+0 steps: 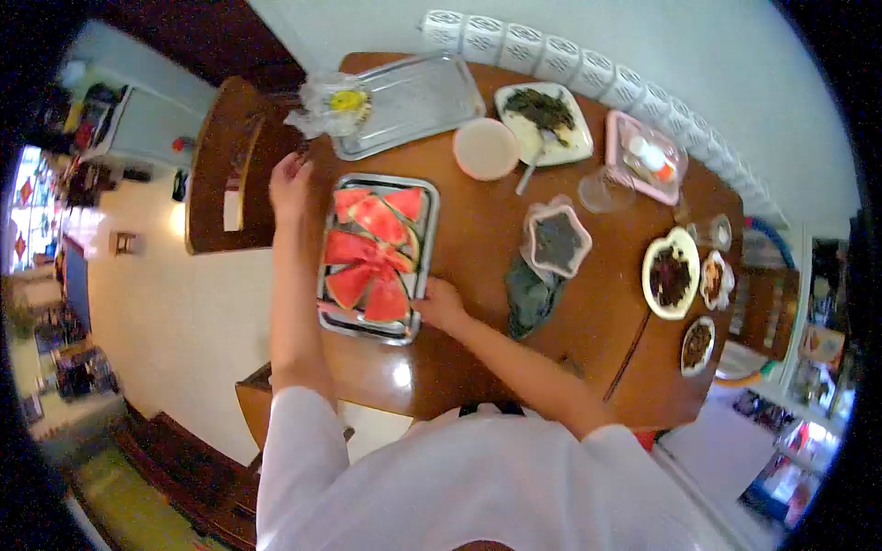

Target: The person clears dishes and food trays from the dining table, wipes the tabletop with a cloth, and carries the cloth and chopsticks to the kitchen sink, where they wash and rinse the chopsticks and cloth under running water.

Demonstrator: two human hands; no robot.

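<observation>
Slices of red watermelon with green rind lie in a shiny metal tray on the table. At the tray's lower right edge, my right hand grips the rim, with some fingers hidden. My left hand is raised past the tray's left side, near the table edge. Its fingers look curled together, and a small dark shape shows at the tips; what it is stays unclear. Just above that hand, a crumpled clear plastic bag with something yellow inside rests on the corner of another metal tray.
The wooden table also bears a pink-rimmed bowl, a white plate of dark greens, a star-shaped bowl beside a dark cloth, a pink egg tray, chopsticks and several dishes at right.
</observation>
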